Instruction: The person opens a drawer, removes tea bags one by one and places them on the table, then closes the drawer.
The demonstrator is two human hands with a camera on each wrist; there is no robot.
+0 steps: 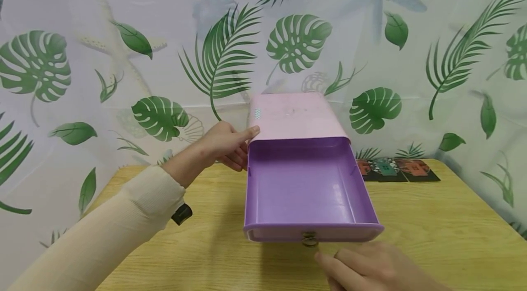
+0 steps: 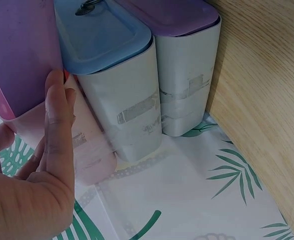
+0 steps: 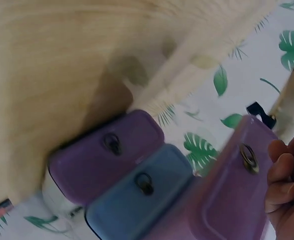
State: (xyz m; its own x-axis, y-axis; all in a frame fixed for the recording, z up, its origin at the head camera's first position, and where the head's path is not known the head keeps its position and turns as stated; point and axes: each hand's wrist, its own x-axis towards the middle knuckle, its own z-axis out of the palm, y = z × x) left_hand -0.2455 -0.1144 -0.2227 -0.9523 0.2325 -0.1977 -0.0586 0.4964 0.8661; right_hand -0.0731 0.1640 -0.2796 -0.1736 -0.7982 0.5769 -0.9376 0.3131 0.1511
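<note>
A drawer unit with a pink casing (image 1: 294,115) has its purple drawer (image 1: 302,190) pulled far out, and the inside is bare. My left hand (image 1: 226,144) holds the casing's front left corner, thumb on the top edge and fingers along the side. At the drawer front hangs a metal ring pull (image 3: 248,159). Just below that ring is my right hand (image 1: 366,263), fingers loosely curled, a small gap between fingertip and ring. Beneath the pink tier, the wrist views show a blue drawer front (image 3: 141,200) and a purple drawer front (image 3: 106,155) in white casings, both pushed in.
The stack stands on a wood-grain table (image 1: 197,236). Several dark cards with red and green print (image 1: 387,169) lie at the back right. Behind hangs a leaf-patterned cloth (image 1: 164,53). Clear tape (image 2: 136,110) runs along the casings' sides.
</note>
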